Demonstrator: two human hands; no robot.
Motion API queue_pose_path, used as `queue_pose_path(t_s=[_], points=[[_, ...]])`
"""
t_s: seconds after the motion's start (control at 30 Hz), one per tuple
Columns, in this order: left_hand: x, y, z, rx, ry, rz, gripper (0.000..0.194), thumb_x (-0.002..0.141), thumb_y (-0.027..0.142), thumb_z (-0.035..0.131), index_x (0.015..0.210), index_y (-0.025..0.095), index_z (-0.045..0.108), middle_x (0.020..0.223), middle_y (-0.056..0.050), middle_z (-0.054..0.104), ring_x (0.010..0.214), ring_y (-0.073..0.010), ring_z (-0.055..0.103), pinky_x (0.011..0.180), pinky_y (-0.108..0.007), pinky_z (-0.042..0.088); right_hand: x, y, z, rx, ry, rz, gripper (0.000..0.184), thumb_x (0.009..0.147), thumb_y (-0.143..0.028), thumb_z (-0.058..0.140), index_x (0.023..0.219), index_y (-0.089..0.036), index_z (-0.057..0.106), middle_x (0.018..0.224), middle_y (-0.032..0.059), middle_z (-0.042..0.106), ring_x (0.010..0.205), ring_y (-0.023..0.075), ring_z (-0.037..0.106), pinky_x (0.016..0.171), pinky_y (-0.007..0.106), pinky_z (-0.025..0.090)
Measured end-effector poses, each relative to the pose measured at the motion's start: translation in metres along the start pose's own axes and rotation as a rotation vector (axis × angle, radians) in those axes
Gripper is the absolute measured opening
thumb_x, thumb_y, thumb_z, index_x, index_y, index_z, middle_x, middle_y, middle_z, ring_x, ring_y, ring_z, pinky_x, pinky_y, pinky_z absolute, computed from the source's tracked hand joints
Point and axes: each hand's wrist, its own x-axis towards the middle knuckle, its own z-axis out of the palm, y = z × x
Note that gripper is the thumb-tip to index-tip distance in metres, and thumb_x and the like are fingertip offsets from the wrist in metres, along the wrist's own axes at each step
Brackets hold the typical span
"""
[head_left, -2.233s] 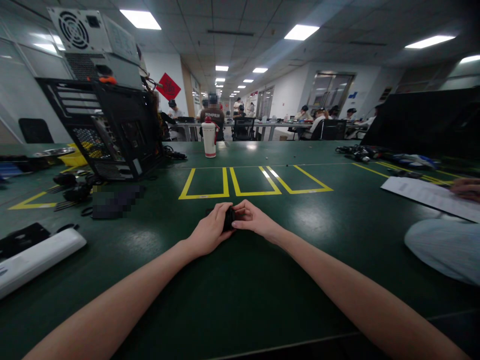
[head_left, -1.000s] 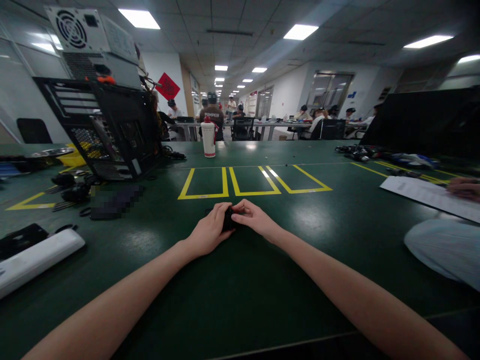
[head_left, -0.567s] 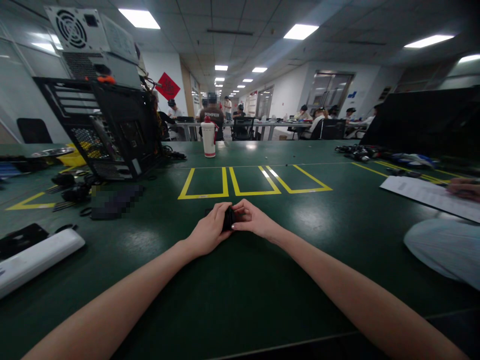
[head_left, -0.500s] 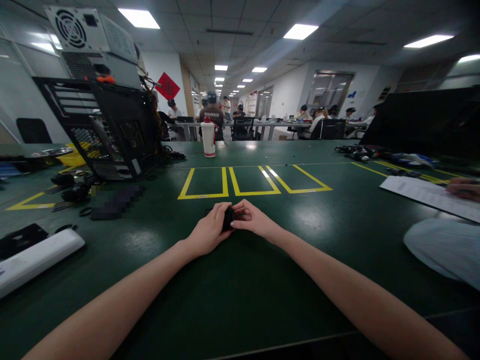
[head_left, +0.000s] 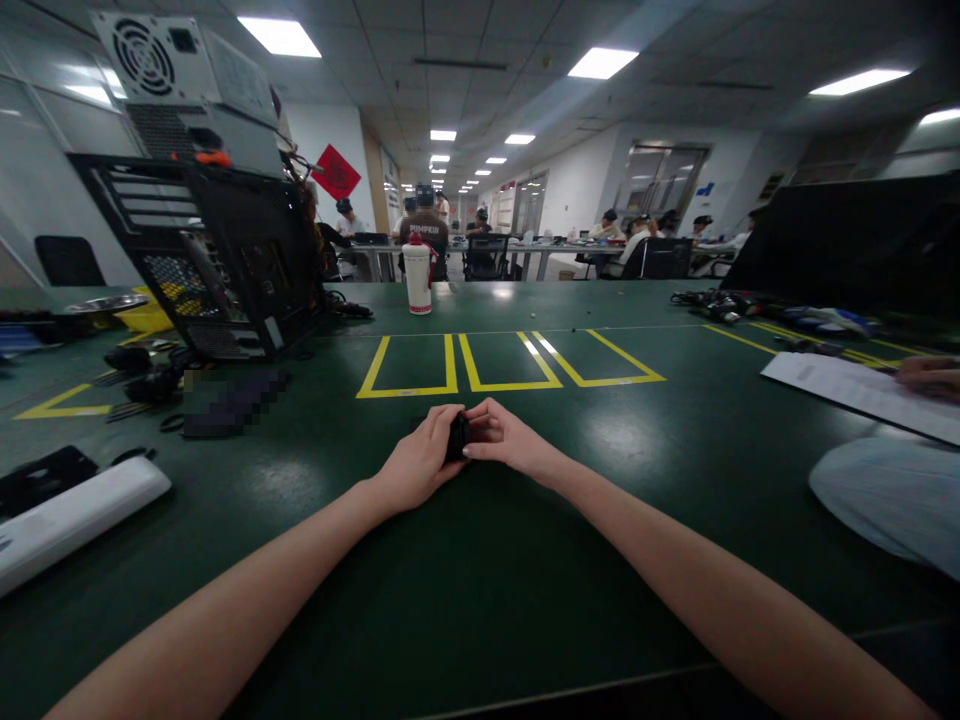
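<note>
A small black object [head_left: 457,440] is held between my two hands on the green tabletop [head_left: 465,580]; its kind is not clear, since fingers cover most of it. My left hand [head_left: 424,450] wraps around its left side and top. From the right, the fingertips and thumb of my right hand [head_left: 504,438] close on its other side. Just beyond my hands, yellow tape [head_left: 517,386] marks several outlined areas on the table.
A white cup [head_left: 418,280] with a red lid stands further back. On the left are an open computer case [head_left: 225,260], cables and a long white object [head_left: 82,520]. At right, another person's hand [head_left: 930,375] rests by paper sheets [head_left: 847,390]; a dark screen [head_left: 847,250] stands behind.
</note>
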Motion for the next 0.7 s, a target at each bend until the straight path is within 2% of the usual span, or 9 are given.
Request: queue_pose_path(t_s=[0.17, 0.37, 0.6, 0.7], points=[[0.0000, 0.0011, -0.0015, -0.002, -0.009, -0.007, 0.060, 0.074, 0.025, 0.054, 0.122, 0.023, 0.018, 0.122, -0.010, 0.033, 0.106, -0.0252, 0.046, 0.080, -0.043, 0.045, 0.0007, -0.0013, 0.0023, -0.065, 0.080, -0.042, 0.024, 0.070, -0.033, 0.058, 0.090, -0.021, 0.052, 0.092, 0.0013, 0.055, 0.092, 0.0160, 0.052, 0.085, 0.037, 0.040], [-0.0007, 0.0012, -0.0021, -0.003, -0.010, -0.010, 0.059, 0.074, 0.024, 0.054, 0.122, 0.024, 0.018, 0.122, -0.009, 0.033, 0.106, -0.0250, 0.045, 0.081, -0.043, 0.045, 0.0025, -0.0026, 0.0008, -0.081, 0.076, 0.051, 0.031, 0.070, -0.031, 0.059, 0.097, -0.019, 0.051, 0.100, 0.0050, 0.054, 0.095, 0.0171, 0.051, 0.088, 0.039, 0.038], [-0.0002, 0.0004, -0.0014, -0.007, -0.005, -0.004, 0.058, 0.073, 0.023, 0.053, 0.121, 0.024, 0.019, 0.122, -0.010, 0.033, 0.103, -0.0244, 0.048, 0.078, -0.043, 0.046, -0.0019, -0.0037, 0.0000, -0.003, -0.016, 0.017, 0.039, 0.061, -0.021, 0.067, 0.094, -0.022, 0.047, 0.097, 0.0010, 0.052, 0.095, 0.0165, 0.052, 0.085, 0.037, 0.042], [-0.0005, 0.0008, -0.0024, -0.012, -0.002, 0.003, 0.059, 0.074, 0.023, 0.053, 0.121, 0.025, 0.019, 0.123, -0.009, 0.033, 0.103, -0.0243, 0.048, 0.078, -0.043, 0.046, -0.0029, -0.0059, 0.0033, -0.039, 0.040, 0.012, 0.029, 0.067, -0.029, 0.062, 0.092, -0.022, 0.049, 0.096, 0.0014, 0.053, 0.095, 0.0166, 0.051, 0.085, 0.038, 0.041]])
